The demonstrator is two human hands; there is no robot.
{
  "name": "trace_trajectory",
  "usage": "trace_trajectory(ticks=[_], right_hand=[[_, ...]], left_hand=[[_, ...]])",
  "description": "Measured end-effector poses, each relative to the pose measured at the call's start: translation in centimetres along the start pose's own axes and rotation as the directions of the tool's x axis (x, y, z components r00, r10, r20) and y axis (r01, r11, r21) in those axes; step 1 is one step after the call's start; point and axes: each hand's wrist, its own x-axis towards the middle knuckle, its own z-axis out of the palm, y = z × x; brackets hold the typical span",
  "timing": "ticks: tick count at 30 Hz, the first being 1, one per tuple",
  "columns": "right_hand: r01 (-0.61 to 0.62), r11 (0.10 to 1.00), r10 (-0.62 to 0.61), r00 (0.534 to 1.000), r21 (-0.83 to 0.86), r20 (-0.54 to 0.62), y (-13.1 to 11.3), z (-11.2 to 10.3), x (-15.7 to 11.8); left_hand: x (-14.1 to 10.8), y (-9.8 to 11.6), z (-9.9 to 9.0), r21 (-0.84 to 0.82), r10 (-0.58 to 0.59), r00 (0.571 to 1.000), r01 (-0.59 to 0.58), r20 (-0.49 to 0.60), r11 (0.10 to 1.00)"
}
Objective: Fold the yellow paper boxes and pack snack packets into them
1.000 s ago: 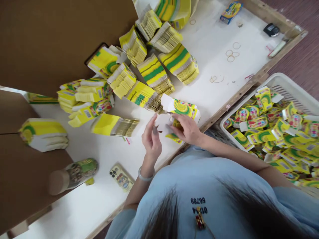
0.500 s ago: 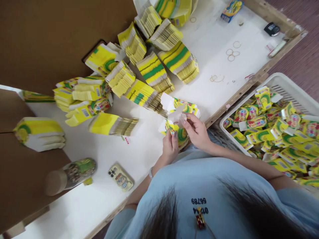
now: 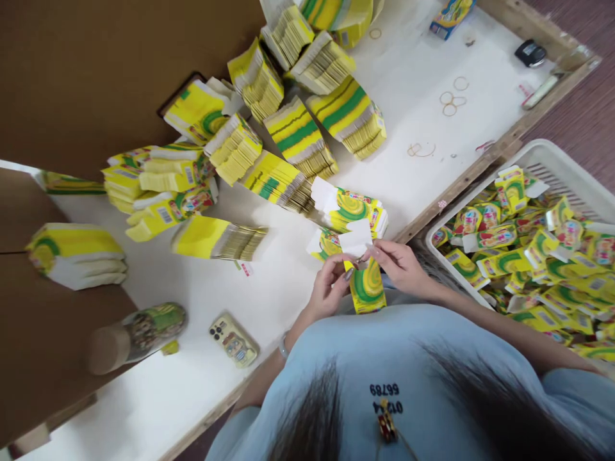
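Phone [image 3: 234,339]: flat on the white table [image 3: 278,301], its camera end toward the far left.
Fanned stack [image 3: 220,239]: on the table beyond the phone, long axis roughly left to right.
Left hand [image 3: 331,287]: thumb and fingers pinching the yellow carton [image 3: 369,288] at its left, just under the white flap [image 3: 355,239].
Yellow carton: between both hands, long axis nearly straight away from the person, flap end far, printed end toward the blue shirt [image 3: 346,358].
Right hand [image 3: 402,264]: thumb and fingertips pinching the flap's right side.
Basket [image 3: 571,168]: beside the table, holding many printed cartons [image 3: 542,256].
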Motion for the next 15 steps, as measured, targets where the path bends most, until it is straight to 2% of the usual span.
trace_trajectory(ticks=[3, 4, 7, 9, 10, 12, 15], right_hand=[[0.067, 0.998, -0.065, 0.99, 0.013, -0.124, 0.5, -0.1, -0.1], [0.092, 0.996, -0.09, 0.989, 0.015, -0.118, 0.7, -0.3, -0.1], [0.19, 0.982, -0.188, 0.98, -0.014, 0.069, 0.8, -1.5, 0.0], [0.21, 0.977, -0.205, 0.967, -0.02, 0.151, 0.7, -2.1, -0.1], [0.166, 0.986, -0.163, 0.972, -0.005, 0.17, 0.5, -2.2, -0.2], [-0.003, 0.998, -0.011, 0.978, 0.066, 0.208, 0.1, -2.0, -0.3], [-0.204, 0.963, 0.147, 0.946, 0.178, 0.288, -0.6, -1.4, -0.4]], left_hand=[[0.7, 0.1, 0.7, -0.003, 0.041, 0.996, -0.041, -0.075, 0.999], [0.9, 0.1, 0.9, -0.007, 0.032, 0.995, -0.033, -0.091, 0.999], [1.0, 0.3, 1.0, 0.015, -0.005, 0.998, 0.006, -0.059, 1.0], [0.9, 0.5, 0.6, 0.056, -0.026, 0.999, 0.028, -0.041, 0.998], [0.8, 0.6, 0.5, 0.076, -0.027, 0.999, 0.031, -0.046, 0.997], [0.8, 0.8, 0.2, 0.114, -0.022, 0.996, 0.032, -0.082, 0.993], [0.9, 0.9, 0.2, 0.145, -0.024, 0.995, 0.039, -0.102, 0.989]])
